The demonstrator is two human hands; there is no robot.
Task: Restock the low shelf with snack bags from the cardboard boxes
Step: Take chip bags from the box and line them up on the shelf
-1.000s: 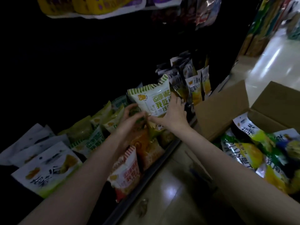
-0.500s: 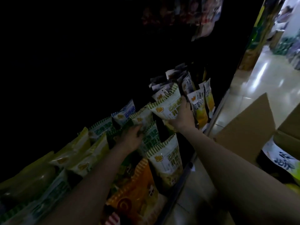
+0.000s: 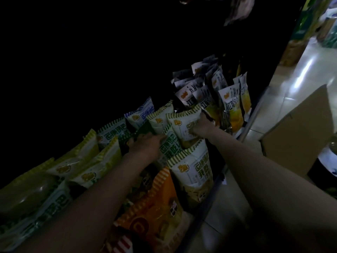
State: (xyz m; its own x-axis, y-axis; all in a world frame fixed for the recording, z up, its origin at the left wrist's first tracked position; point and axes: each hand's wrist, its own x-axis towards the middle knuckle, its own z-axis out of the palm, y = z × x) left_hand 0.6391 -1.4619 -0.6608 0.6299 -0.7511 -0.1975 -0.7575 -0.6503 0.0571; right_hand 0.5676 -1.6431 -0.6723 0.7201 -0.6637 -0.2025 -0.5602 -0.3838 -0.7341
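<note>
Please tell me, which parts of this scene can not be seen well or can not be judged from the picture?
- Back of the low shelf: lost in darkness in the head view.
- Left hand: fingertips buried among the green-striped bags; its grip is unclear.
- Cardboard box: cut by the right edge, contents mostly out of view.
- Print on the olive-striped bag under the right hand: blurred.

The upright white plastic snack bag with an olive-and-white striped top seal (image 3: 184, 125) carries a small yellow logo and olive lettering. Nearer the shelf's front edge, a matching white bag with olive stripes (image 3: 193, 172) shows the same print. An orange plastic bag with an orange-and-white striped top (image 3: 160, 203) lies nearest. Toward the shelf's far end stand white-and-yellow bags with dark lettering (image 3: 233, 105). The plain brown cardboard box flap (image 3: 299, 128) is unprinted.
</note>
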